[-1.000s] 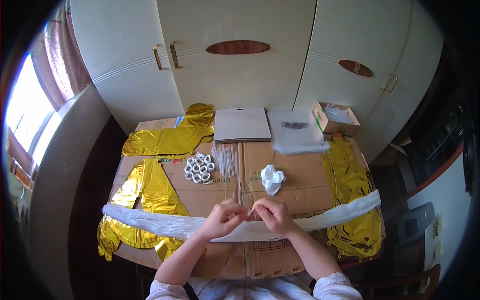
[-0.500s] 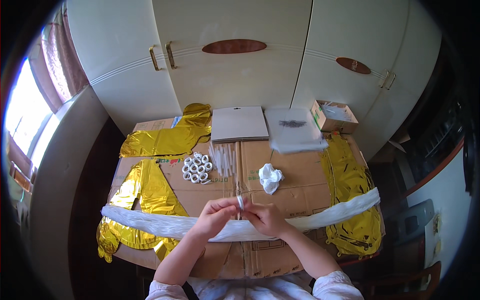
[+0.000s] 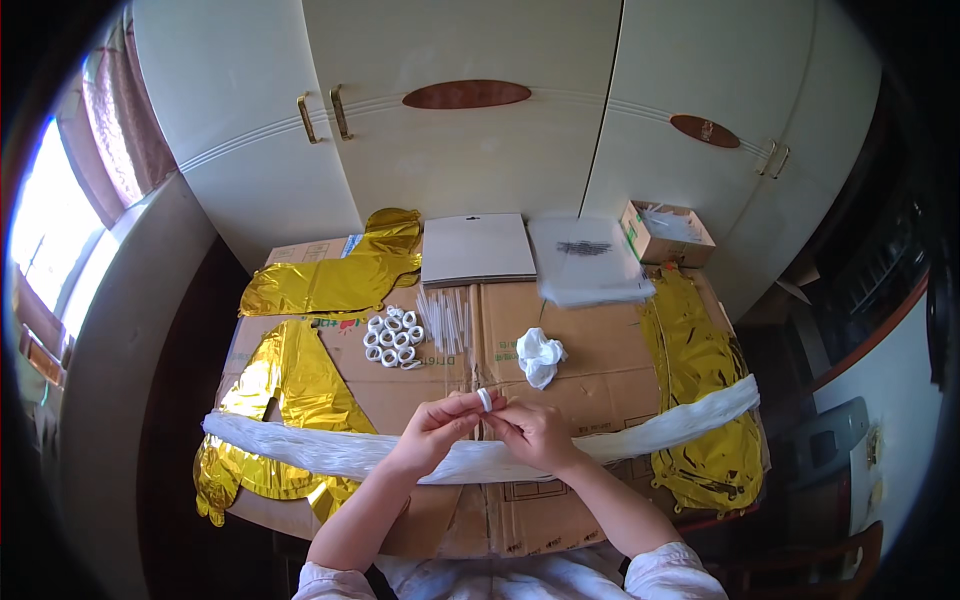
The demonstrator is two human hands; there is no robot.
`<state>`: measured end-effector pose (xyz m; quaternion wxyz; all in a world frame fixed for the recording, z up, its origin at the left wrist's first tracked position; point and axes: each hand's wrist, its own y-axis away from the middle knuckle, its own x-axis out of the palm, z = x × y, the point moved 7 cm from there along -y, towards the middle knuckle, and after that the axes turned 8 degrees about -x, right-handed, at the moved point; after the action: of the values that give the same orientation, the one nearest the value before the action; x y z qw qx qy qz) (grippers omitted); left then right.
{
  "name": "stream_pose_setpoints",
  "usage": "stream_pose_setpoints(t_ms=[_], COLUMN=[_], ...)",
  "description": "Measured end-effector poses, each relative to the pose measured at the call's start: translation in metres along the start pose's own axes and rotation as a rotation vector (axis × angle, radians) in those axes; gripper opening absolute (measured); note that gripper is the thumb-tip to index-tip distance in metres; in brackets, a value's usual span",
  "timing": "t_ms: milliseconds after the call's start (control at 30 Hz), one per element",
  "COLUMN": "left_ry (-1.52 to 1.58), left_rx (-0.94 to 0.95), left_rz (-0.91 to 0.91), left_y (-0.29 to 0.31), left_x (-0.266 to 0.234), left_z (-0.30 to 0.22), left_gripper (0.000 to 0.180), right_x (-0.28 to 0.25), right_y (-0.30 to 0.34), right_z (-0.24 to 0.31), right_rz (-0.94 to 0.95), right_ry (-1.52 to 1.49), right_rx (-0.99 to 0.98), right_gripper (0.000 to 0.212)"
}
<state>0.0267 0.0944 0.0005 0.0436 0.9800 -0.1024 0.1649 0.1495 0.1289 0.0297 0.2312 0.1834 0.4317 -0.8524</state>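
A narrow white ribbon coil [image 3: 486,400] is looped round the fingertips of my left hand [image 3: 432,432], whose fingers are closed. My right hand [image 3: 538,437] is closed close against it, fingers pinched at the coil; its fingertips are partly hidden. Under both wrists a long bundle of white strands [image 3: 310,450] stretches across the table. Ahead and to the left lies a cluster of small white ribbon coils [image 3: 388,338], beside several thin clear sticks [image 3: 445,322]. Beyond my right hand sits a crumpled white wad [image 3: 541,358].
Flattened cardboard [image 3: 430,515] covers the table. Gold foil pieces lie at left [image 3: 285,375], back left [image 3: 330,283] and right [image 3: 695,370]. Along the back are a stack of grey cards [image 3: 478,248], clear plastic sleeves [image 3: 590,275] and a small open box [image 3: 668,235]. Cabinets [image 3: 460,150] stand behind.
The white coil has turned slightly between my fingers and shows a broader band. Both hands have shifted very little; the things on the table stay in place.
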Motion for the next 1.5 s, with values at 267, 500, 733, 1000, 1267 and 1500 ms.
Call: stream_pose_setpoints(t_ms=[267,500,733,1000,1267,1500], left_ry=[-0.133,-0.223,-0.053,0.305,0.307,0.067], left_rx=[0.012,-0.136,-0.175,-0.208,-0.214,-0.146], left_rz=[-0.079,-0.103,-0.130,-0.107,-0.064,-0.036], left_y=[-0.004,-0.007,-0.007,-0.007,-0.008,-0.005], left_x=[0.002,-0.002,-0.006,-0.013,-0.008,0.004], left_z=[0.004,0.023,0.019,0.032,0.034,0.018], left_gripper=[0.031,0.021,0.018,0.013,0.017,0.021], right_x=[-0.015,-0.023,-0.016,-0.011,-0.009,0.000], right_y=[-0.005,-0.010,-0.005,-0.009,-0.003,-0.004], right_z=[0.014,0.013,-0.009,0.014,0.008,-0.010], right_rz=[-0.112,-0.153,-0.088,-0.009,-0.073,0.003], right_ry=[0.194,0.198,-0.186,0.092,0.060,-0.409], right_rx=[-0.151,-0.193,0.012,-0.240,-0.201,0.139], right_gripper=[0.009,0.013,0.019,0.026,0.024,0.015])
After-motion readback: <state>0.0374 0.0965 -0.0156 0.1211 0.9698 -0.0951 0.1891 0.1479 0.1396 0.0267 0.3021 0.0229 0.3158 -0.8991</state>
